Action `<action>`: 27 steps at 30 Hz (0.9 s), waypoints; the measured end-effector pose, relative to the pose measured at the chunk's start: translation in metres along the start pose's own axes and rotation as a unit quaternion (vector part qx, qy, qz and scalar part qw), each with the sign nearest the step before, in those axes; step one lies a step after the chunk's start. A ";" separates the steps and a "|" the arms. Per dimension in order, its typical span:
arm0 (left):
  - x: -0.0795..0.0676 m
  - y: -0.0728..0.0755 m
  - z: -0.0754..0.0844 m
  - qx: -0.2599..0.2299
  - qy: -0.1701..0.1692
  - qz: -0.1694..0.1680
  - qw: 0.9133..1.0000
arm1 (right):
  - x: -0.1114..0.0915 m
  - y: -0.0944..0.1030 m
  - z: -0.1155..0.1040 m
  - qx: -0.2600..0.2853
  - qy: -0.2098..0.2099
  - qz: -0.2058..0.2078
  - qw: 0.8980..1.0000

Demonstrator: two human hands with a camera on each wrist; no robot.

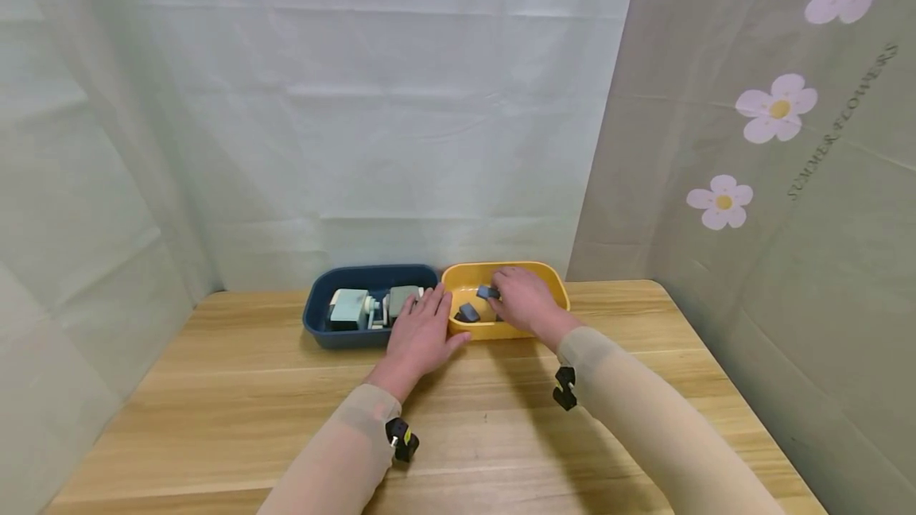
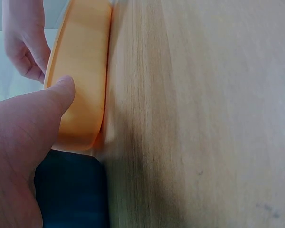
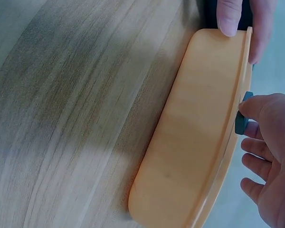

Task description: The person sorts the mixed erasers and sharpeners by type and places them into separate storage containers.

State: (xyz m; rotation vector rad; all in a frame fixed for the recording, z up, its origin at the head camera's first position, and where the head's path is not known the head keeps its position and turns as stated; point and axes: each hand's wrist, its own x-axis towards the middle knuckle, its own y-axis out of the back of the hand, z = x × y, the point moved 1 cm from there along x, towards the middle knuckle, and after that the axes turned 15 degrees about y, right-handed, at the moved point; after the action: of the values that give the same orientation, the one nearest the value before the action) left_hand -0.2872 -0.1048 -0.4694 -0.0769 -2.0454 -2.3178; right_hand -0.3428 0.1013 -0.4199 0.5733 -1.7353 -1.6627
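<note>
My right hand is over the yellow bin, thumb and fingertips pinching a small dark grey-blue block. In the right wrist view that block shows at the bin's rim, with the other fingers loosely bent. My left hand lies across the adjoining ends of the yellow bin and the navy bin, fingers fairly straight. Its thumb rests against the yellow bin's outer wall. Inside the yellow bin lie more small grey-blue blocks, partly hidden by the right hand.
The navy bin holds a pale-green and black boxy item and a grey-green one, partly behind my left hand. Both bins stand side by side at the back edge of a wooden table. A pale curtain hangs close behind.
</note>
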 end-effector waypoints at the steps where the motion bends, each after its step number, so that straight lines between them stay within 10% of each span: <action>1: 0.000 0.000 0.000 0.001 0.000 0.000 1.000 | 0.001 -0.001 0.000 0.002 -0.002 -0.001 1.000; 27: -0.001 0.001 0.000 0.013 -0.002 0.000 1.000 | 0.014 -0.018 0.007 0.005 -0.023 -0.029 0.999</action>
State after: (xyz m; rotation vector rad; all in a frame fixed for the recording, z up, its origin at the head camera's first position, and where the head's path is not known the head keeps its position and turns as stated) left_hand -0.2856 -0.1048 -0.4681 -0.0809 -2.0768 -2.2913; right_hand -0.3597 0.0951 -0.4357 0.5993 -1.7757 -1.7194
